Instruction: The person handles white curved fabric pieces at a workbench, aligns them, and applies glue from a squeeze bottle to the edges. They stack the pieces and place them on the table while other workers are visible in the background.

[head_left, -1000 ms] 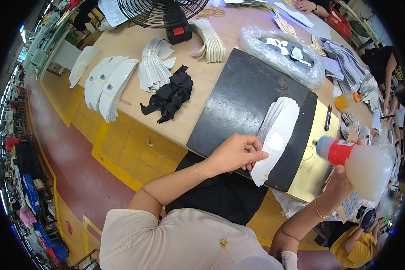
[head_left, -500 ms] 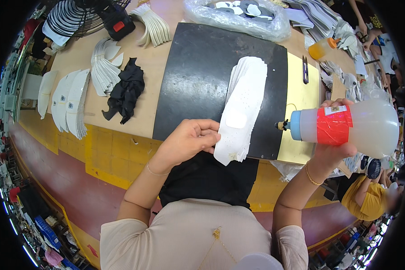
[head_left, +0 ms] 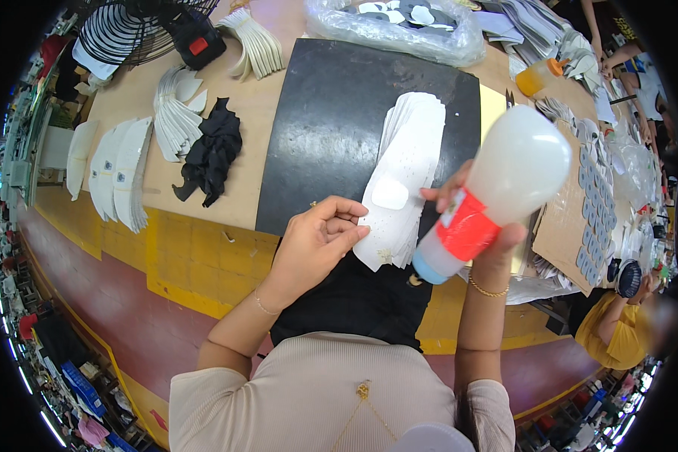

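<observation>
White strips [head_left: 403,169], lower layers mostly covered, are pinched at the left edge by the left hand [head_left: 314,241]'s fingers, long axis slanting away rightward on a black mat [head_left: 324,113]. Beside them, a bottle [head_left: 490,200], its blurred nozzle [head_left: 414,280] aimed bodyward and leftward, is clasped by the right hand [head_left: 499,252]'s fingers, palm largely hidden.

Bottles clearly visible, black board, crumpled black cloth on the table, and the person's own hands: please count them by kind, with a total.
Bottles: 2 (red-banded bottle, orange bottle)
Black board: 1
Crumpled black cloth: 1
Hands: 2 (left hand, right hand)
Total: 6
</observation>
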`<state>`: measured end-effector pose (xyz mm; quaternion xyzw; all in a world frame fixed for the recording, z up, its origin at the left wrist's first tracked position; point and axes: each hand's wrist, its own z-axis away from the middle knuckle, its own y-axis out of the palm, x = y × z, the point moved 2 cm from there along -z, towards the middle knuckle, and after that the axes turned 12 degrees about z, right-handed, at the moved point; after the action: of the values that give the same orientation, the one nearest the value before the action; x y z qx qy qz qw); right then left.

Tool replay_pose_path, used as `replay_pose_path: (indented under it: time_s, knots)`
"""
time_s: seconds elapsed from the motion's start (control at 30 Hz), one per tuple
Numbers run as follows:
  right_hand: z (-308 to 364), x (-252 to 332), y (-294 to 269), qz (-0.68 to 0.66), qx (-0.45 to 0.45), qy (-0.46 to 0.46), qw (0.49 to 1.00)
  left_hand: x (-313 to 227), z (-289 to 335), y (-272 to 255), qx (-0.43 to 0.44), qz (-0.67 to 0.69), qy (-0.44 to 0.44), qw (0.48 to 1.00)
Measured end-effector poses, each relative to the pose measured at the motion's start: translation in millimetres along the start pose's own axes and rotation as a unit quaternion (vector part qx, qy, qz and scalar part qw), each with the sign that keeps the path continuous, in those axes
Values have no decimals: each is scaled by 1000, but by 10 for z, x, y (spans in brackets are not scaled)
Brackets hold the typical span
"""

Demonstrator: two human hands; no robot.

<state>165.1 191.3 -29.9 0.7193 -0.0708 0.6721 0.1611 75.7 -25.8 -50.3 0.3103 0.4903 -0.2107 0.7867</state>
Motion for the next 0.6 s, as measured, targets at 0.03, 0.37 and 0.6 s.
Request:
replay_pose_path:
  time_s: [0.03,0.37,0.6]
  knots:
    - [-19,-23,48,9,11,11,1000,12,-3,5,-7,3,6,1000]
    - [-2,-291,62,-19,27,43,999,28,-78,65,-69,-133,16,989]
    - [2,-267,50,3,37,41,998,30,-94,-31,-50,93,-33,994]
